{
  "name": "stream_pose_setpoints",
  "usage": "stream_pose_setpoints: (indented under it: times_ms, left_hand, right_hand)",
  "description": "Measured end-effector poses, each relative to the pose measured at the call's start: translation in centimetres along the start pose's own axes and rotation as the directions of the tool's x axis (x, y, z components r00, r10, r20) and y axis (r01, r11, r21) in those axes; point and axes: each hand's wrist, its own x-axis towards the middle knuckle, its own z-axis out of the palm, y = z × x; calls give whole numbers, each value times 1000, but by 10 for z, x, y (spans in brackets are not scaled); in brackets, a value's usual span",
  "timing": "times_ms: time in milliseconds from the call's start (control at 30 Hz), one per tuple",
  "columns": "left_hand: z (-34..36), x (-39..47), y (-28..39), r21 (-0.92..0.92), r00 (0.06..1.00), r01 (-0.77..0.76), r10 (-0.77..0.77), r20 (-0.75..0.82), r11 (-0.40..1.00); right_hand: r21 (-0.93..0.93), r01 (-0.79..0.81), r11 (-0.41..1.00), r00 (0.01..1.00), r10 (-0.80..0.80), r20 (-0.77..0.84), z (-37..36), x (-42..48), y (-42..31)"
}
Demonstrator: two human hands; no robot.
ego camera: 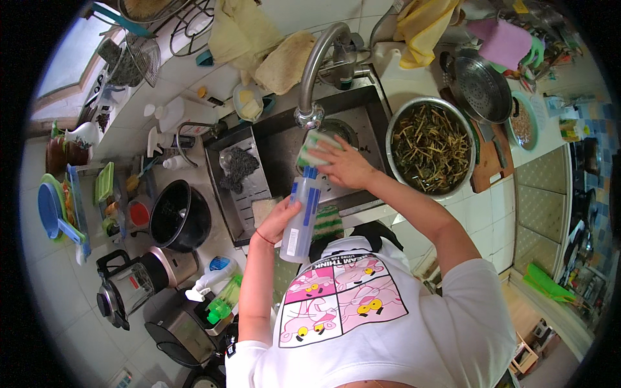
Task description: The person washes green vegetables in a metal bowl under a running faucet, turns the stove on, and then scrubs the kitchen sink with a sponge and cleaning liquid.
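Observation:
My left hand [278,220] is closed around a translucent plastic bottle [302,223] with blue printing and a blue cap, tilted over the near rim of the sink. Against the upper end of this bottle, my right hand [342,165] holds a green and white cloth [315,148], fingers spread over it. Both lie below the curved metal faucet [310,72]. The stainless sink [373,111] is behind them. A green striped cloth [328,222] hangs at the sink's near edge, just right of the bottle.
Right of the sink stands a steel bowl [389,140] of leafy stems, beside a cutting board [485,169] with a knife. Left are a steel-wool pad [240,167] on the drain tray, a black pot [160,218] and a glass blender jug [128,288]. A pale sponge [262,211] sits near my left hand.

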Motion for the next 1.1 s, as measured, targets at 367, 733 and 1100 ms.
stream_pose_setpoints:
  times_ms: [367, 733, 1100]
  left_hand:
    - [-16, -13, 4, 59, 999, -35, 33, 28, 998]
    - [-13, -17, 3, 42, 997, -12, 9, 73, 999]
    - [-28, -22, 9, 45, 987, -138, 141, -75, 989]
  right_hand:
    - [88, -269, 959, 952, 278, -129, 1, -14, -5]
    - [77, -382, 921, 886, 389, -252, 6, -6, 3]
    - [3, -439, 899, 857, 419, -299, 9, 13, 0]
